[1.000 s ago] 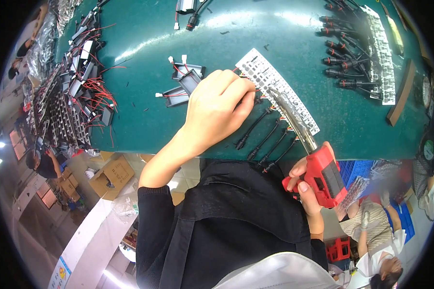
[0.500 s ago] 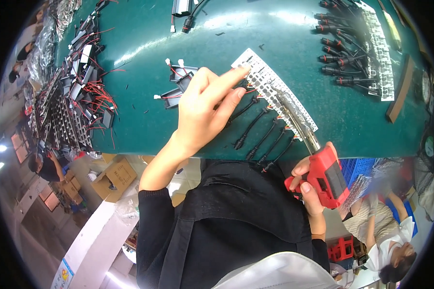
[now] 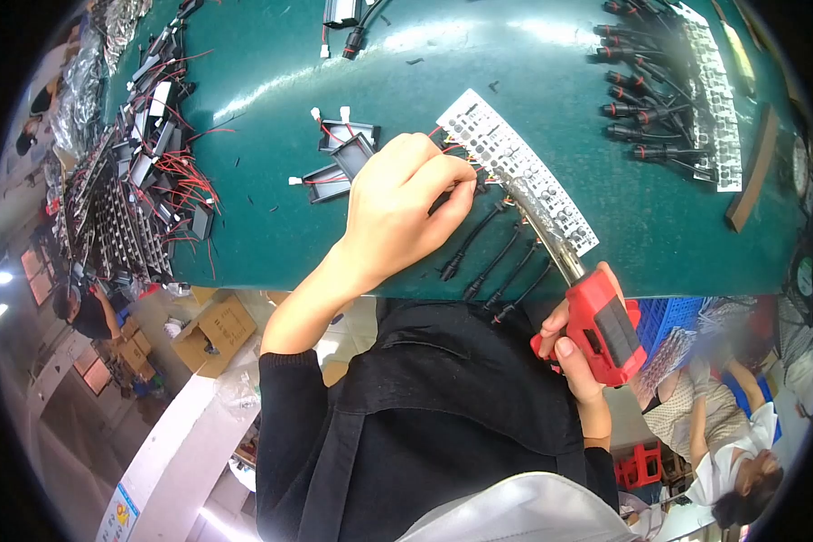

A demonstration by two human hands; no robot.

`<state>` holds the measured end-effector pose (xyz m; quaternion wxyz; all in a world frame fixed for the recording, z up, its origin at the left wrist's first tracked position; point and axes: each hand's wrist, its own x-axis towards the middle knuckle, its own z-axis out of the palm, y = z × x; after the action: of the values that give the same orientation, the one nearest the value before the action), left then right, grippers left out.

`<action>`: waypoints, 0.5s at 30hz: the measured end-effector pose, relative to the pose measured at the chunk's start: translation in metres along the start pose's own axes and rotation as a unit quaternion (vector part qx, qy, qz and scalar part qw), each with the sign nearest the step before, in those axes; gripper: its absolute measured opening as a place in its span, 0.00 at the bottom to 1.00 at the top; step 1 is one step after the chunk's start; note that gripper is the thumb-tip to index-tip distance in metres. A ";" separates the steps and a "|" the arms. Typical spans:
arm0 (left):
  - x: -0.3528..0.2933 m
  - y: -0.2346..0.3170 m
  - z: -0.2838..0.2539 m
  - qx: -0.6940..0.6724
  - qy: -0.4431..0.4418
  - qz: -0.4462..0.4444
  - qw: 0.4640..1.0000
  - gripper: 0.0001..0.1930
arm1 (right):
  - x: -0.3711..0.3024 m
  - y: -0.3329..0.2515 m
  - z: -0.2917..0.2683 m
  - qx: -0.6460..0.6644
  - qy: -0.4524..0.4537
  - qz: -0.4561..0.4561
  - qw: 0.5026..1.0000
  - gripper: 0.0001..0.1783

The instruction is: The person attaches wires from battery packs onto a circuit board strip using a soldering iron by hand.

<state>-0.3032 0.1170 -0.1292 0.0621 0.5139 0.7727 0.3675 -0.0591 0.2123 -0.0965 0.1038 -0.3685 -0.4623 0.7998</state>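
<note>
My right hand [image 3: 582, 372] is wrapped round the grip of a red soldering gun [image 3: 607, 327]. The gun's metal barrel slants up and left, and its tip reaches the near-left edge of a white circuit board strip [image 3: 537, 172]. My left hand [image 3: 405, 206] is closed in a pinch at that same edge, beside the tip, on a thin cable wire; the fingers mostly hide it. Several black cables [image 3: 468, 246] with coloured wire ends lie in a row along the board's near side. Just left of my left hand sit small black plastic cases [image 3: 352, 155] with red leads and white plugs.
Black cables with orange-ringed connectors [image 3: 632, 110] lie beside another white board [image 3: 719, 117] at right, near a brown bar [image 3: 752, 170]. A heap of cases and red wires [image 3: 158, 158] covers the table's left. A blue crate [image 3: 668, 321] and another person stand lower right.
My left hand has gone from an extended index finger on the board to a pinch at its near edge. The soldering gun has shifted slightly left, its tip moving toward those fingers.
</note>
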 end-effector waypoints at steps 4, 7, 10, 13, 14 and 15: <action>0.000 -0.001 0.001 0.006 0.000 0.003 1.000 0.07 | 0.000 0.002 -0.001 -0.033 -0.006 0.015 0.999 0.45; -0.001 0.001 0.002 0.006 -0.004 -0.007 1.000 0.07 | -0.001 0.002 -0.003 -0.068 -0.015 0.027 0.997 0.49; -0.001 0.000 0.003 0.013 0.005 0.005 1.000 0.08 | -0.001 0.002 -0.002 -0.072 -0.017 0.018 0.997 0.48; -0.001 0.001 0.004 0.004 -0.002 -0.006 1.000 0.08 | 0.001 0.000 0.001 -0.027 -0.009 -0.019 0.999 0.45; 0.000 0.001 0.005 0.005 -0.002 -0.006 1.000 0.08 | 0.002 0.000 0.001 0.008 -0.003 -0.042 0.999 0.43; -0.001 0.001 0.002 0.006 -0.005 -0.003 1.000 0.07 | 0.002 -0.001 0.001 0.009 -0.008 -0.042 0.999 0.43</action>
<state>-0.3014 0.1178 -0.1307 0.0641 0.5137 0.7760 0.3604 -0.0613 0.2126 -0.0963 0.1374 -0.3415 -0.4708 0.8017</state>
